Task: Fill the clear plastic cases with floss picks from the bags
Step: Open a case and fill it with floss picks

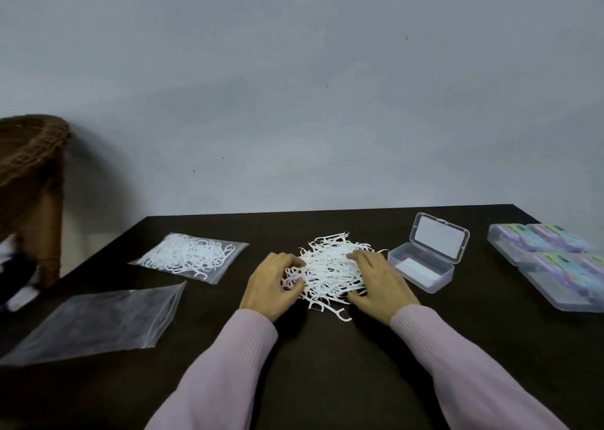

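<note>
The dark table (327,380) fills the lower half of the frame, and at its centre lies a loose pile of white floss picks (330,271), flanked by both hands. Lower left lies an emptied clear bag (94,321), flat; above it, left of centre, a sealed bag (189,256) holds more picks. Right of the pile, just beside it, stands the open case (421,268), lid upright, with no picks visible inside; at the right edge sit closed cases (552,263) with coloured contents. The left hand (271,285) curls its fingers into the pile's left edge, gripping picks; the right hand (376,279) lies over the right side, fingers bent onto the picks, though whether it pinches any I cannot tell. To do this well, gather a modest bunch, align the picks parallel, then lower them lengthwise into the open case; tangled picks likely drag neighbours out.
</note>
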